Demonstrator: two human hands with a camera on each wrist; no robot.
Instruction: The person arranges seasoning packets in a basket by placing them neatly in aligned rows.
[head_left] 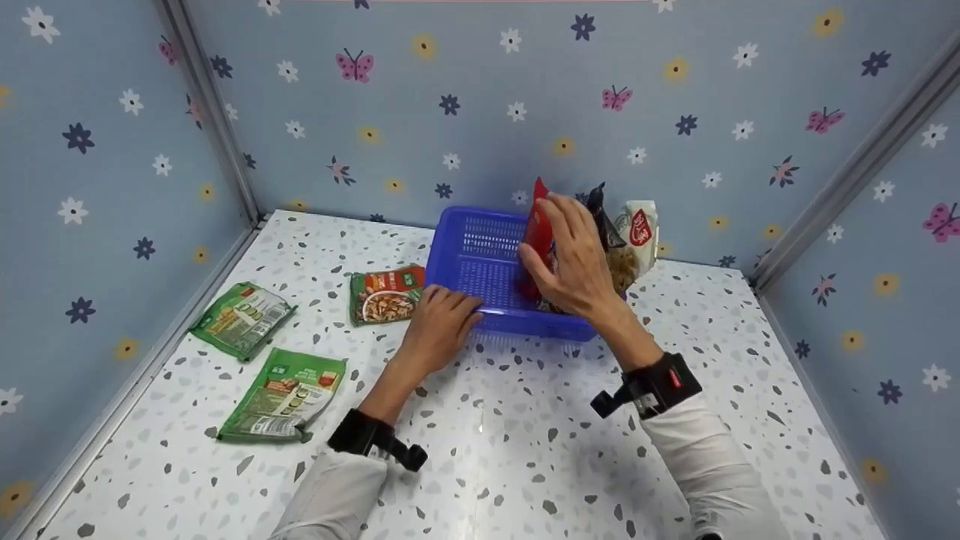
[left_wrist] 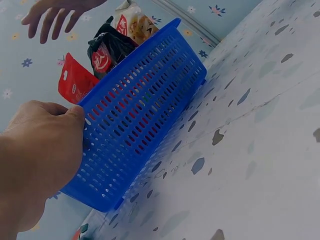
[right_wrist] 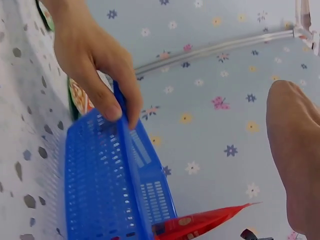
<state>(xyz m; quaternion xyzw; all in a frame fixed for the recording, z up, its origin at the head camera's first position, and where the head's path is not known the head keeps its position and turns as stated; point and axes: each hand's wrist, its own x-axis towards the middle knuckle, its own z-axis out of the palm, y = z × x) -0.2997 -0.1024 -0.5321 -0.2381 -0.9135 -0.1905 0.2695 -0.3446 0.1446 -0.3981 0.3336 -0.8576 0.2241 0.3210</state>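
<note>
A blue plastic basket (head_left: 487, 281) stands near the back wall. My left hand (head_left: 441, 326) grips its front rim, thumb outside and fingers over the edge, as the right wrist view also shows. Upright in the basket's right part is a red packet (head_left: 537, 229), with a black packet (left_wrist: 111, 47) and a pale packet with a red label (head_left: 639, 232) beside it. Over these packets hovers my right hand (head_left: 574, 259), fingers loosely bent. In the left wrist view this right hand (left_wrist: 60, 15) holds nothing and is apart from the red packet. It partly hides the packets in the head view.
Just left of the basket lies a red and green packet (head_left: 384, 295) with a food picture. Two green packets (head_left: 244, 320) lie farther left on the speckled white table (head_left: 525, 450). Patterned blue walls (head_left: 480, 112) enclose the back and both sides.
</note>
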